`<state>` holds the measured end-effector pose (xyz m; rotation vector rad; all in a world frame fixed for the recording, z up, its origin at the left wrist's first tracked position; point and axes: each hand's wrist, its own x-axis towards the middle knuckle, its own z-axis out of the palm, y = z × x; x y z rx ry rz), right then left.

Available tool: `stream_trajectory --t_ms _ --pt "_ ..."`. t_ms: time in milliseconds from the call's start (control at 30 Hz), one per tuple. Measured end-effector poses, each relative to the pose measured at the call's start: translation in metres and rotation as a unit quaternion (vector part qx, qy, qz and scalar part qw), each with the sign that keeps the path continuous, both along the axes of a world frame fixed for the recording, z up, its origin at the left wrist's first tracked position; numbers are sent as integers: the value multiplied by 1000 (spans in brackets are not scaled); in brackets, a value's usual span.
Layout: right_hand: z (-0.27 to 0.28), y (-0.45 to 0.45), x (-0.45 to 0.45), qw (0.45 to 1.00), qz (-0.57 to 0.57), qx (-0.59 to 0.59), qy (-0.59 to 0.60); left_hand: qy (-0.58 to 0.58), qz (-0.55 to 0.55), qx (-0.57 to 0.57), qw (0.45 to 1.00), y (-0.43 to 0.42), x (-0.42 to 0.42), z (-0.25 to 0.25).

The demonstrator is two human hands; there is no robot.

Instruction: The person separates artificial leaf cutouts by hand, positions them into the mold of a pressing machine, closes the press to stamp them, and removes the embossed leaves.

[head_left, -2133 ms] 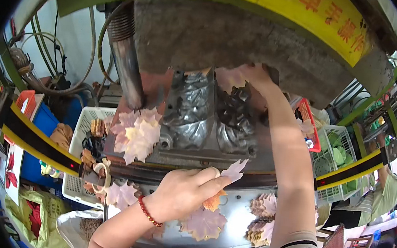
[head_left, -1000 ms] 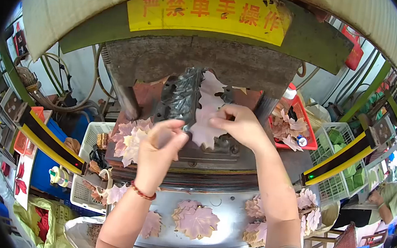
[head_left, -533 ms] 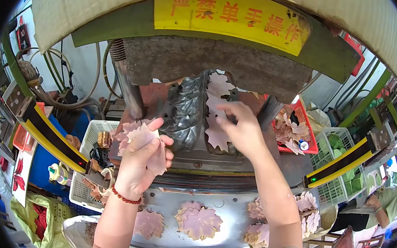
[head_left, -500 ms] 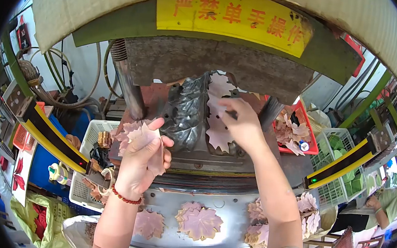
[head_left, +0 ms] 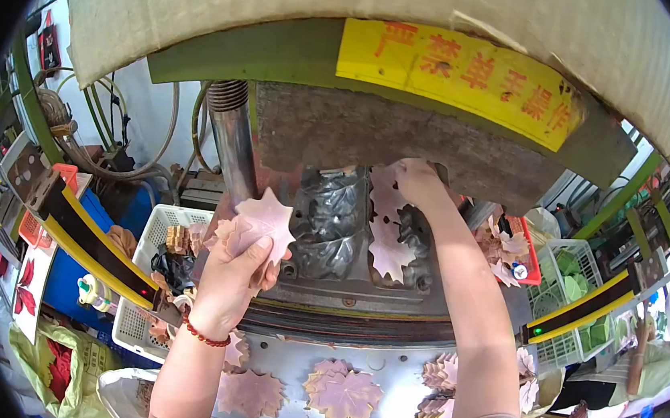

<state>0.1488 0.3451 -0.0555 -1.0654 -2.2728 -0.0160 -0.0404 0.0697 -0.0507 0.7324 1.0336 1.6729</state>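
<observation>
My left hand (head_left: pixel 236 276) is closed on a bunch of pale pink maple-leaf cutouts (head_left: pixel 263 220), thumb on top, left of the press bed. My right hand (head_left: pixel 420 178) reaches under the raised press plate (head_left: pixel 406 139), at the far end of a row of pink leaf pieces (head_left: pixel 390 250). It seems to touch the farthest piece, but its fingers are mostly hidden. Those pieces lie on the right part of a dark metal mould (head_left: pixel 333 225) with leaf-shaped relief. Stacks of leaf cutouts (head_left: pixel 345 395) rest on the metal ledge (head_left: pixel 297 354) in front.
A steel guide column (head_left: pixel 232 147) stands left of the mould. Yellow-black bars (head_left: pixel 101 247) flank both sides. A white basket (head_left: pixel 151 232) sits left; a red basket (head_left: pixel 531 252) with leaf pieces is right. Another person (head_left: pixel 660 353) is at the far right.
My right hand has moved farther back along the row, under the press plate. The leaf bunch in my left hand is tilted up and shows more of its face. The camera view has shifted.
</observation>
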Motion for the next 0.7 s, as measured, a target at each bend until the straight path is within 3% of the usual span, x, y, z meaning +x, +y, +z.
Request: stream_trajectory --t_ms 133,433,500,567,600,700 --pt "0 16 -17 996 -23 19 -78 43 34 4 998 3 -6 -3" --pt "37 7 -16 1000 -14 0 -19 161 103 -29 981 10 -16 2" --pt "51 -13 -25 998 25 -50 -4 187 99 -22 977 16 -17 0" --pt "71 -55 -39 981 87 -172 -22 216 99 -7 971 23 -16 2" --pt "78 -74 -48 969 112 -214 -56 274 114 -10 955 27 -19 -2" --pt "82 -88 -80 955 156 -225 -115 190 101 -16 976 29 -18 0"
